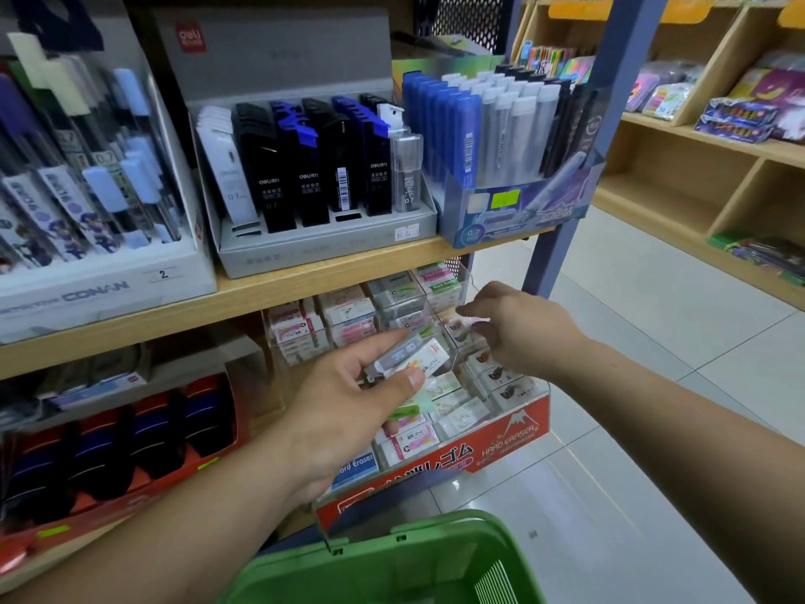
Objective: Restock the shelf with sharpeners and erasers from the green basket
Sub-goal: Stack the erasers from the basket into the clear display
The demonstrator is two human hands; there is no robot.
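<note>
On the lower shelf (130, 337), right end: red display box (514, 438) marked "Hard Eraser", clear dividers, most compartments already stocked with wrapped erasers.

Left hand (344, 398) hovers over the box's middle, thumb and fingers grasping two small packs (414, 357). One is a white eraser; the other is greyish, kind unclear.

Right hand (518, 329) is at the right-hand compartments, fingertips pinching a small wrapped piece (472, 322). It is blurred, probably an eraser, held just above the stacked ones.

Green basket (392, 555) sits low in front, below the box. Contents not visible from here.

Upper shelf: trays of lead refills (305, 167), not involved.

Handling, as judged:
- The pieces look light and firm, with slick film wrap that could slide in a loose stack.
- Take each by its long edges, thumb against fingers, one at a time.
- The dividers look thin, and the slots are tight near the back. Feed each piece in flat rather than dropping it, or neighbours may tip.
</note>
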